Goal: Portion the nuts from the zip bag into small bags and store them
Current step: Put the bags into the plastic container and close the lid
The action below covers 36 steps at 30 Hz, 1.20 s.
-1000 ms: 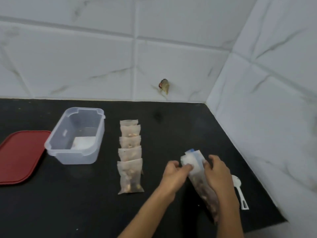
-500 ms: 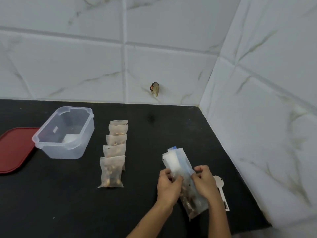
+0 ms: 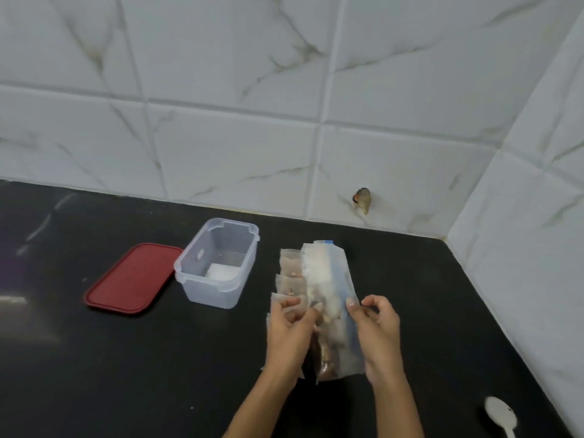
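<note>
Head view: both hands (image 3: pixel 289 339) (image 3: pixel 379 335) pinch zip bag (image 3: pixel 328 279); no writing legible.

A black bench (image 3: pixel 126 374) is backed by white marble-veined wall tiles (image 3: pixel 221 90) that meet in a corner at the right. A small chipped hole (image 3: pixel 362 199) is seen low in the wall.
</note>
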### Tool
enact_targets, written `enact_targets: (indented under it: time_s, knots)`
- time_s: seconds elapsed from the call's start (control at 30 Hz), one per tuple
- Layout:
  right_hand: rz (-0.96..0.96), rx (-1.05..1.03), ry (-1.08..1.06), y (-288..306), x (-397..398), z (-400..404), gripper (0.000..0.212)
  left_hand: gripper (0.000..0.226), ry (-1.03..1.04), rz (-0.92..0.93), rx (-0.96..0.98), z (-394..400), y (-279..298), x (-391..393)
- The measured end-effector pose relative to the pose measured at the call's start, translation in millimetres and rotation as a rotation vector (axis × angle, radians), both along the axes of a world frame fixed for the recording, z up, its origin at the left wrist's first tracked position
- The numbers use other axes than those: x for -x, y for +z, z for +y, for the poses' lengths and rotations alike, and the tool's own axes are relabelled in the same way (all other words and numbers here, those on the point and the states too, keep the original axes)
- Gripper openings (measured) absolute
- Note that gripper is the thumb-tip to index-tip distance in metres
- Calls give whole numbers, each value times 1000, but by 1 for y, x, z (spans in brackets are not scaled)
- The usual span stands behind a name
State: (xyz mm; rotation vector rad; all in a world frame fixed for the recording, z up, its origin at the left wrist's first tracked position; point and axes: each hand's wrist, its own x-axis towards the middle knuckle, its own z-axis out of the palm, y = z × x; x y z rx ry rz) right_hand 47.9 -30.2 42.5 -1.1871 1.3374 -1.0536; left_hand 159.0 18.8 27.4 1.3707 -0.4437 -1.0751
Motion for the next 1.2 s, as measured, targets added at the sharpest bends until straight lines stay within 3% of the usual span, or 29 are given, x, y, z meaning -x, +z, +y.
enact_targets:
  time_s: [0.23, 0.33, 0.43, 0.77, 0.97, 1.13, 1.2]
  knots:
    - [226, 193, 192, 21, -133, -4, 3, 21, 169, -192, 13, 7, 25, -124]
    - [354, 110, 346, 32, -177, -11, 26, 18, 166, -239, -36, -2, 30, -176]
    - [478, 49, 419, 39, -208, -24, 20, 16, 45, -324, -127, -16, 32, -215]
    - [764, -138, 387, 44, -252, -63, 40, 11, -396, -594, -356, -70, 43, -253]
    - [922, -161, 483, 37, -261, -61, 31, 20, -648, -825, -487, -83, 45, -252]
    - [961, -38, 481, 34, -259, -55, 28, 6, -627, -1015, -477, -88, 39, -255]
    - [995, 39, 450, 35, -252, -50, 28, 32, -602, -1049, -431, -87, 39, -262]
